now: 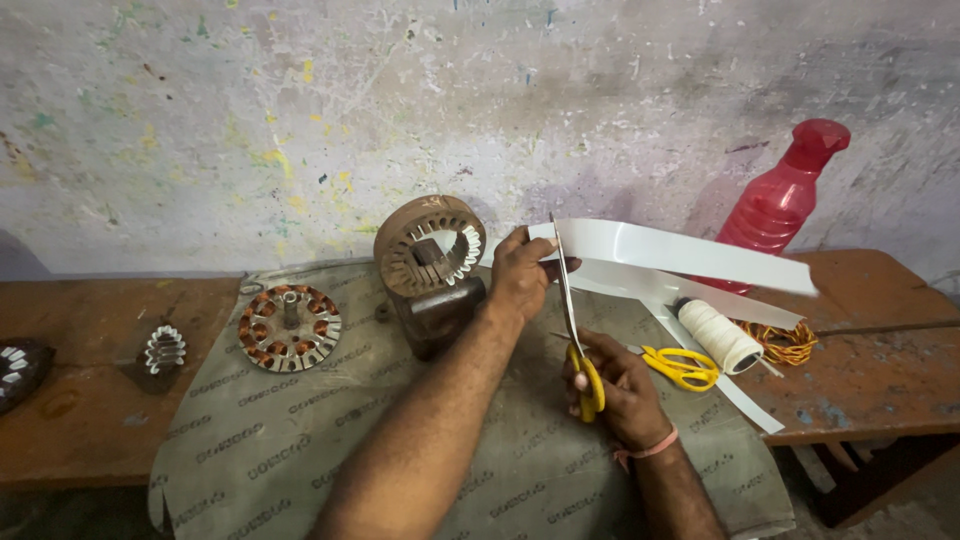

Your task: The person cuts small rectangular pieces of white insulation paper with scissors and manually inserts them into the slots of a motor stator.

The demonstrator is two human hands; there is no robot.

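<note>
Gripping yellow-handled scissors (575, 300), the right hand (620, 390) is closed through the handle loops, blades pointing up and set against a white strip (680, 255). The left hand (522, 275) pinches the strip's near end between thumb and fingers; the strip runs out to the right above the bench (870, 385). A second pair of yellow scissors (682, 367) lies just right of the right hand, beside a spool of white thread (718, 335) and a coil of copper wire (785, 342). Both hands work over a grey sheet (270, 440) with repeated dark lettering, covering the bench's middle. A brown stator (430, 245) stands upright at the sheet's far edge; a copper-wound stator (290, 327) lies flat to its left. A red bottle (785, 195) stands at the bench's far right edge, by the wall.
</note>
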